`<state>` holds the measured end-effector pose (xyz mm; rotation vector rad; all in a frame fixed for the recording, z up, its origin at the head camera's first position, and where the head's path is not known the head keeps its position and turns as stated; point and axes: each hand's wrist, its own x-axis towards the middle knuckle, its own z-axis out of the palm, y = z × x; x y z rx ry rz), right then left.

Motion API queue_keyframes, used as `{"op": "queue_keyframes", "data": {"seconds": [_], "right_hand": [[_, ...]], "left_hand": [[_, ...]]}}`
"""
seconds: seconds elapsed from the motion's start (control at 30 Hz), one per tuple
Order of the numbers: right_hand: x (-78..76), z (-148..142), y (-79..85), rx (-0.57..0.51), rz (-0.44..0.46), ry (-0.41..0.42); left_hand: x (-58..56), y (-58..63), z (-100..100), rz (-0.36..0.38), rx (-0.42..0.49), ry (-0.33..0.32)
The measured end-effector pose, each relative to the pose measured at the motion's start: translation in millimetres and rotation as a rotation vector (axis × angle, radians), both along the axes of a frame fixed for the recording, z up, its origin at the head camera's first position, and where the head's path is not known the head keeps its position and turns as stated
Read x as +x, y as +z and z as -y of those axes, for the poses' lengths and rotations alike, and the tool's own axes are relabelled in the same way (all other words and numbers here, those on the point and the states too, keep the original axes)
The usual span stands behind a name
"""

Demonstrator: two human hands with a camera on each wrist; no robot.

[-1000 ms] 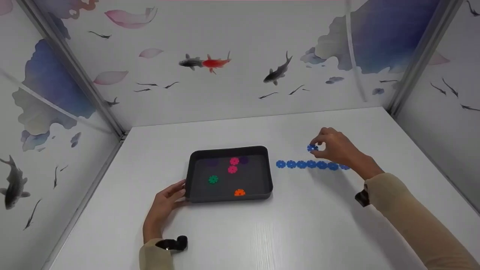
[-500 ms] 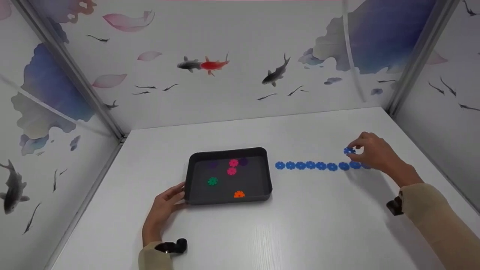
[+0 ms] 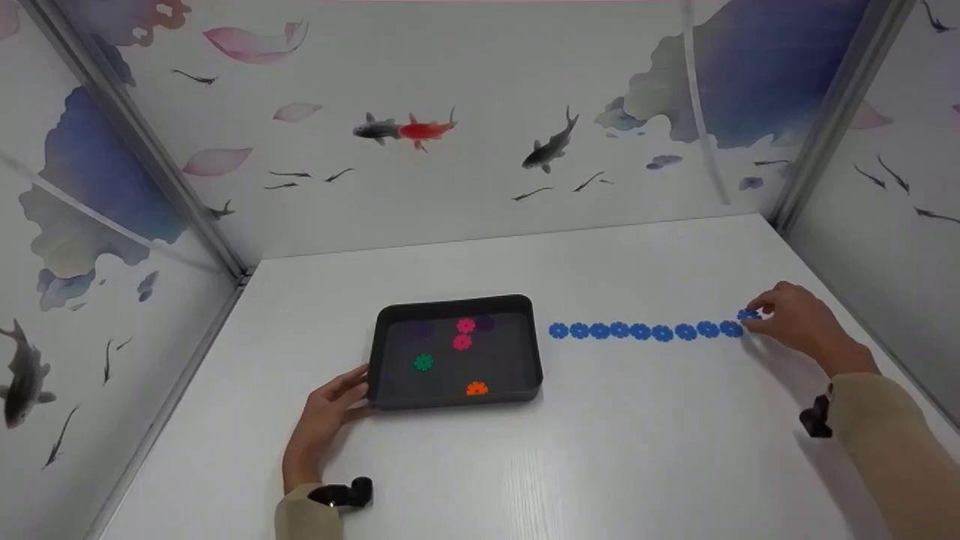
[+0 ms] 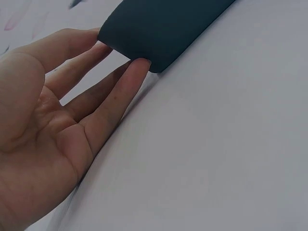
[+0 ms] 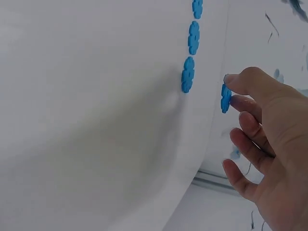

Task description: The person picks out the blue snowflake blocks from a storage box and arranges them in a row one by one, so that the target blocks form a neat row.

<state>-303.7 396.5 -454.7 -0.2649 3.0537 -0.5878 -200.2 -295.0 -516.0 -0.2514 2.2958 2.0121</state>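
Note:
My right hand [image 3: 808,328] pinches a blue flower-shaped plastic disc [image 3: 747,315] between thumb and finger, just above the right end of a row of discs. In the right wrist view the held disc [image 5: 224,99] is seen almost edge-on, and the other fingers curve loosely. Several matching blue discs [image 3: 640,331] lie flat in a line right of the tray. My left hand [image 3: 321,421] touches the left side of the dark grey tray [image 3: 450,403]. The left wrist view shows its extended fingers [image 4: 113,103] with their tips against the tray's corner.
Inside the tray lie two pink discs [image 3: 463,342], a green disc [image 3: 424,363], an orange disc [image 3: 477,388] and dark purple discs [image 3: 485,323]. The white table [image 3: 600,465] meets printed wall panels [image 3: 480,195] at the back and sides.
My right hand has moved right along the row and lowered toward its end, pinching a blue disc in each frame. More of the row is uncovered. My left hand stays at the tray.

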Motion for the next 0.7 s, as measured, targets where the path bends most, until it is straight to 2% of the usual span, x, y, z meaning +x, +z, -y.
{"op": "queue_keyframes", "data": {"seconds": [0.17,0.37,0.53,0.7], "right_hand": [[2.5,-8,-6.6,-0.032,0.052,-0.041],[3.4,-13,-16.7,-0.061,0.113,-0.095],[6.2,-15,-21.9,-0.075,0.124,-0.11],[7.4,-16,-21.5,-0.095,0.143,-0.121]], "left_hand": [[0.5,4.2,1,0.001,-0.022,-0.009],[0.2,0.9,1,-0.007,0.01,-0.012],[0.1,-0.6,1,-0.001,0.028,-0.018],[0.0,2.4,2,-0.004,0.005,-0.031]]}}
